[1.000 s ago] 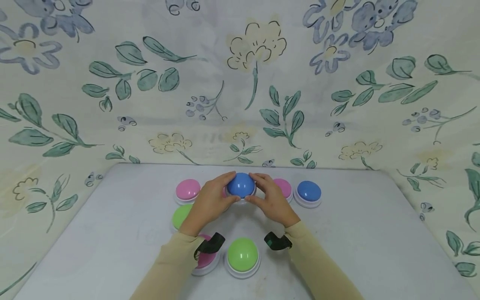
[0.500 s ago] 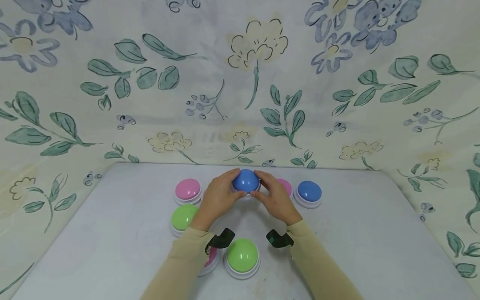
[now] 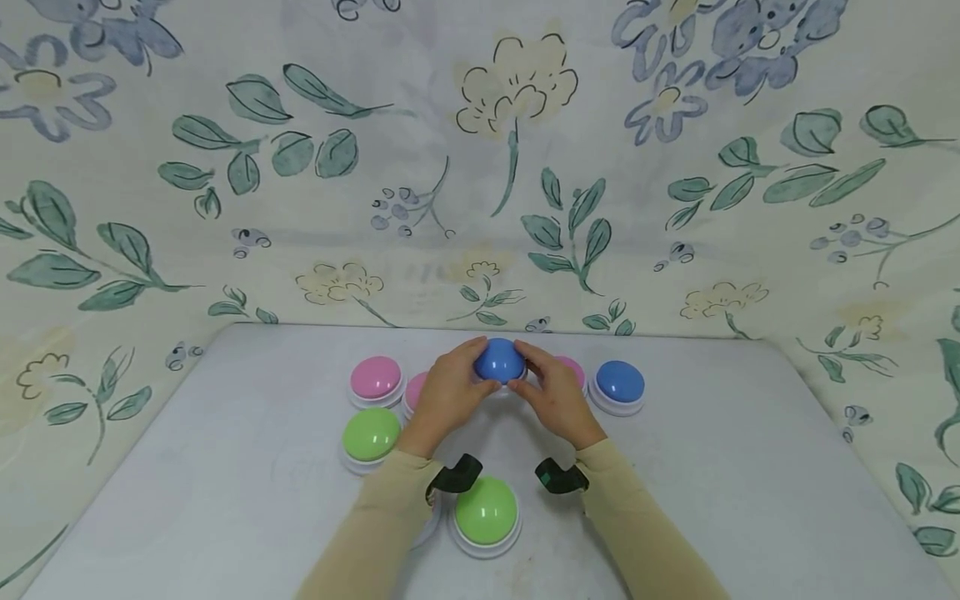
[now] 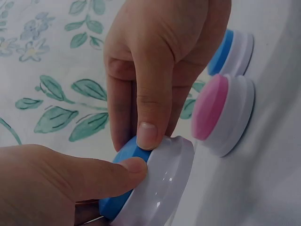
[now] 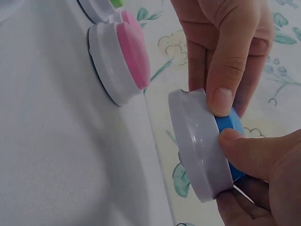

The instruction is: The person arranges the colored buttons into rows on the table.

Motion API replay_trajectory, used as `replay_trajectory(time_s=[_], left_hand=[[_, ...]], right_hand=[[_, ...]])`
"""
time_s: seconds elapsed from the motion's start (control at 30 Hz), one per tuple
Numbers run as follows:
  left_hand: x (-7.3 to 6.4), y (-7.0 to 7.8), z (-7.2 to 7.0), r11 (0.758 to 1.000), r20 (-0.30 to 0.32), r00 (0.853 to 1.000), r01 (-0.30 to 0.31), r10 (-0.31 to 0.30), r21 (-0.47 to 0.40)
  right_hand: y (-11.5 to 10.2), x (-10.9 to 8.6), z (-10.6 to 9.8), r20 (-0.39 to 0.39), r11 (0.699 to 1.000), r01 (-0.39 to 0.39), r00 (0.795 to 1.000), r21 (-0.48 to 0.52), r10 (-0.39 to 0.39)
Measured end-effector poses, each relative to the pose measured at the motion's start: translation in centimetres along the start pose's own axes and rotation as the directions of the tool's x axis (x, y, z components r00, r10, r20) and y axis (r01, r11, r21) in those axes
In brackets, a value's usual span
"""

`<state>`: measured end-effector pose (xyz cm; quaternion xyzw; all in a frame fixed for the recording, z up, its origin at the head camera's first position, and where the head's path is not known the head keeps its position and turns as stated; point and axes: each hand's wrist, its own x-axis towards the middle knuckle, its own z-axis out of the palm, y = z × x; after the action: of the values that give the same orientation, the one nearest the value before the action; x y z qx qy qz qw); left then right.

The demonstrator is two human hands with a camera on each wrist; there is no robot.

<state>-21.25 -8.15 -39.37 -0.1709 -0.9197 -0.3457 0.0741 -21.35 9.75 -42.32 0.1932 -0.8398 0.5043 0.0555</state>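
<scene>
A push button with a blue dome and white base (image 3: 500, 361) is held between both hands near the back of the table, raised off the surface and tilted in the wrist views. My left hand (image 3: 450, 396) grips its left side, thumb on the near rim of the dome. From the right, my right hand (image 3: 558, 404) grips it the same way. Both thumbs press near where the blue dome (image 4: 127, 155) meets the white base (image 5: 200, 146). A pink button (image 3: 573, 371) sits just behind my right hand, partly hidden, beside another blue button (image 3: 619, 381).
To the left stand a pink button (image 3: 376, 377), a second pink one (image 3: 415, 390) partly behind my left hand, and a green button (image 3: 371, 433). Another green button (image 3: 486, 510) stands near the front, beside a white base (image 3: 427, 529) mostly under my left sleeve. Floral cloth (image 3: 480, 167) rises behind the table.
Both hands have carried the blue button a little to the right and slightly back. A pink button at the left has come into view, while my left sleeve now covers the near pink dome.
</scene>
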Motion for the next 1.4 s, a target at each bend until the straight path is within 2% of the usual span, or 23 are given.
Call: replay_trajectory(time_s=[0.13, 0.3, 0.53, 0.7, 0.87, 1.1, 1.4], left_hand=[[0.1, 0.1, 0.3, 1.0, 0.009, 1.0, -0.004, 0.004, 0.01], [0.1, 0.0, 0.6, 0.998, 0.047, 0.999, 0.019, -0.022, 0.056], [0.8, -0.1, 1.0, 0.991, 0.058, 0.998, -0.041, 0.034, 0.13], [1.1, -0.3, 1.3, 0.987, 0.077, 0.996, -0.054, 0.042, 0.153], [1.3, -0.2, 1.5, 0.983, 0.091, 0.995, -0.063, 0.047, 0.173], [1.7, -0.1, 1.6, 0.982, 0.11, 0.994, -0.048, 0.028, 0.181], [1.8, -0.5, 2.0, 0.98, 0.121, 0.992, -0.059, 0.037, 0.188]], right_hand=[[0.3, 0.0, 0.1, -0.017, 1.0, 0.016, 1.0, -0.019, -0.016], [0.6, -0.1, 0.5, 0.008, 0.998, -0.004, 1.0, -0.068, 0.004], [0.7, -0.2, 0.6, -0.021, 0.987, -0.003, 1.0, -0.161, 0.0], [0.9, 0.0, 0.7, -0.012, 0.977, 0.002, 1.0, -0.213, -0.005], [1.2, 0.2, 0.9, -0.02, 0.97, 0.002, 1.0, -0.244, -0.007], [1.2, 0.5, 1.3, -0.001, 0.956, -0.037, 0.999, -0.291, 0.038], [1.3, 0.4, 1.6, 0.045, 0.939, 0.015, 0.999, -0.343, 0.0]])
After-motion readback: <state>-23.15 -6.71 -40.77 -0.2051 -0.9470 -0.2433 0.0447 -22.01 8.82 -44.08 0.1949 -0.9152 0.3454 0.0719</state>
